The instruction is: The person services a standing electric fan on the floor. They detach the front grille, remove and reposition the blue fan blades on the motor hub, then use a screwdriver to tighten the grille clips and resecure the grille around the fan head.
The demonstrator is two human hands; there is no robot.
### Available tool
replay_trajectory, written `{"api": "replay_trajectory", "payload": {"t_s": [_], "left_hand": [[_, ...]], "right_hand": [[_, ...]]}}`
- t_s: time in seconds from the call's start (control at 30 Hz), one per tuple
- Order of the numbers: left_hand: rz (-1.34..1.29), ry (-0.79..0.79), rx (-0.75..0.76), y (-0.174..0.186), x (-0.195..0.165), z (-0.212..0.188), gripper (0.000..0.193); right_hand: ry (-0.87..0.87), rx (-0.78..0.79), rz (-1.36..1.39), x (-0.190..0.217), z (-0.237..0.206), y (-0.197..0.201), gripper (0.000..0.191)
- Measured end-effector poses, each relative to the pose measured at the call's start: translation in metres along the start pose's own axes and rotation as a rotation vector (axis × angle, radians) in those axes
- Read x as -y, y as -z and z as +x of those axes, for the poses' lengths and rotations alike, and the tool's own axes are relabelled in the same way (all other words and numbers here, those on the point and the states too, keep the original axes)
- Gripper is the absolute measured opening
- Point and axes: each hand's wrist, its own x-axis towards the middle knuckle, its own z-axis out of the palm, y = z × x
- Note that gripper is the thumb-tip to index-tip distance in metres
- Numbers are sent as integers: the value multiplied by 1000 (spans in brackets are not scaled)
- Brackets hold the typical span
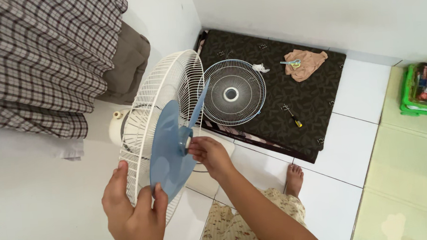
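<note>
With the front grille (233,92) already lying off on the dark mat's (317,113) near-left edge, I am steadying the blue fan blade (168,147) by pinching its rim in my left hand (132,211), while my right hand's (210,155) fingertips are gripping its hub, blade on the rear guard (165,96).

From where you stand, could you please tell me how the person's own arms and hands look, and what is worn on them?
Both are bare: the left hand and right hand wear no gloves, rings or watch that I can see, and the right forearm has no sleeve. Only the left wrist shows.
</note>
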Motion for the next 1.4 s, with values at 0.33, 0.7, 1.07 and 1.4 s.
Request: {"api": "replay_trajectory", "payload": {"t_s": [0.33, 0.7, 1.07, 1.4], "left_hand": [[-39, -24, -3, 1, 2, 5, 12], [-18, -31, -19, 1, 5, 10, 13], [-30, -32, -12, 3, 6, 15, 13], [-27, -55, -27, 1, 6, 16, 14]], "right_hand": [[82, -42, -27, 7, 3, -1, 13], [154, -10, 25, 5, 7, -7, 16], [144, 60, 65, 11, 16, -3, 24], [142, -12, -192, 5, 25, -5, 15]]}}
